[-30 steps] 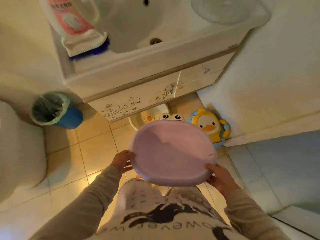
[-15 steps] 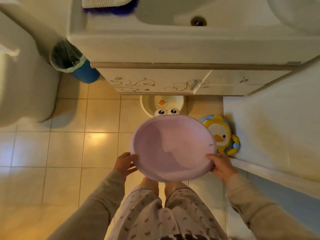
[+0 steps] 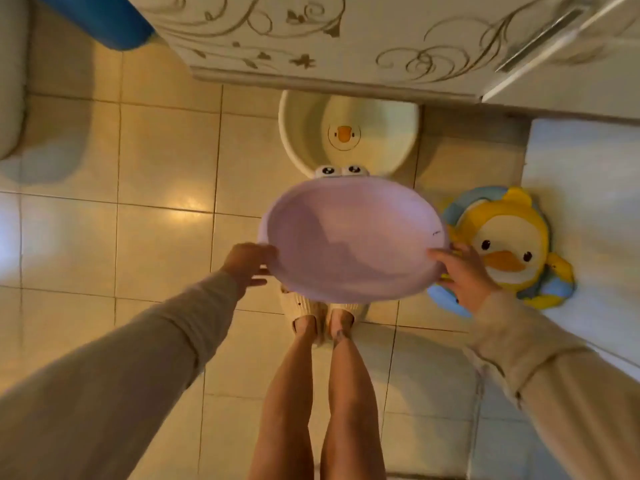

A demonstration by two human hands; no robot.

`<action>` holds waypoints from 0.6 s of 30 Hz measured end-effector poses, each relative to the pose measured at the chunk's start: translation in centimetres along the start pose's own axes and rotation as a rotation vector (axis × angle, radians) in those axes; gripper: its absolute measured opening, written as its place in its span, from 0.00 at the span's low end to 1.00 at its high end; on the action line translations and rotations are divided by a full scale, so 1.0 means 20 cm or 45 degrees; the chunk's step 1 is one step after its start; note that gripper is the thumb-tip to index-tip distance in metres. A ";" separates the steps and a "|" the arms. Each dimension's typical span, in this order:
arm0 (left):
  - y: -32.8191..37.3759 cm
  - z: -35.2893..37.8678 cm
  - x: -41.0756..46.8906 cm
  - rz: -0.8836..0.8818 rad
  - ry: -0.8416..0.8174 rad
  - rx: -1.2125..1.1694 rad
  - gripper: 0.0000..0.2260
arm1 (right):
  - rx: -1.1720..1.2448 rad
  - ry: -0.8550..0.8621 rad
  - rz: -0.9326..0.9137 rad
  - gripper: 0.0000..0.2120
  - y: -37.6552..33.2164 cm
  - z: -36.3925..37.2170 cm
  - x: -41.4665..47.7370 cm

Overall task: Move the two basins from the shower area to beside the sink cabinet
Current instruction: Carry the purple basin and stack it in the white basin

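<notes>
I hold a round purple basin [image 3: 353, 237] level above the tiled floor, over my feet. My left hand [image 3: 251, 263] grips its left rim and my right hand [image 3: 460, 271] grips its right rim. Just beyond it a cream basin [image 3: 301, 133] with a duck face and two cartoon eyes sits on the floor, partly under the front of the sink cabinet [image 3: 346, 39]. The purple basin's far rim covers the cream basin's near edge.
A yellow and blue duck-shaped seat [image 3: 502, 244] leans against the white wall at the right. A blue bin [image 3: 100, 19] stands at the cabinet's left corner. A white toilet [image 3: 10, 81] is at the far left. My slippered feet [image 3: 322, 317] are under the basin.
The view has tilted down and closer to the floor; the sink top is out of sight. The purple basin has come lower, near the cream basin, both hands still on its rim.
</notes>
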State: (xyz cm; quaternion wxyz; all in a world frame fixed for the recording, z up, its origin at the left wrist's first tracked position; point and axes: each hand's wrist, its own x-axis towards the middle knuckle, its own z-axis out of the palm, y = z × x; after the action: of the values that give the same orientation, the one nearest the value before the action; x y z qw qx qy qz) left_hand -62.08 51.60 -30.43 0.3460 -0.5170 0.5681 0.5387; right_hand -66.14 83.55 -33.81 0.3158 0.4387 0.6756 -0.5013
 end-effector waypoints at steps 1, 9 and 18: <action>0.05 0.02 0.11 0.045 0.000 0.016 0.08 | -0.044 0.027 -0.064 0.21 -0.03 0.05 0.11; 0.52 0.13 1.04 0.480 0.087 0.296 0.13 | -0.318 0.236 -0.545 0.27 -0.45 0.40 1.10; 0.77 0.24 1.61 0.827 0.495 1.040 0.26 | -0.138 0.276 -0.612 0.31 -0.50 0.60 1.62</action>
State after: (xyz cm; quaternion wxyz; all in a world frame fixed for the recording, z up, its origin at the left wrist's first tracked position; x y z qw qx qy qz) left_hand -84.92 47.46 -58.02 0.2231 -0.2291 0.9143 0.2484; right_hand -88.89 79.99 -61.39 0.1364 0.2994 0.8160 -0.4752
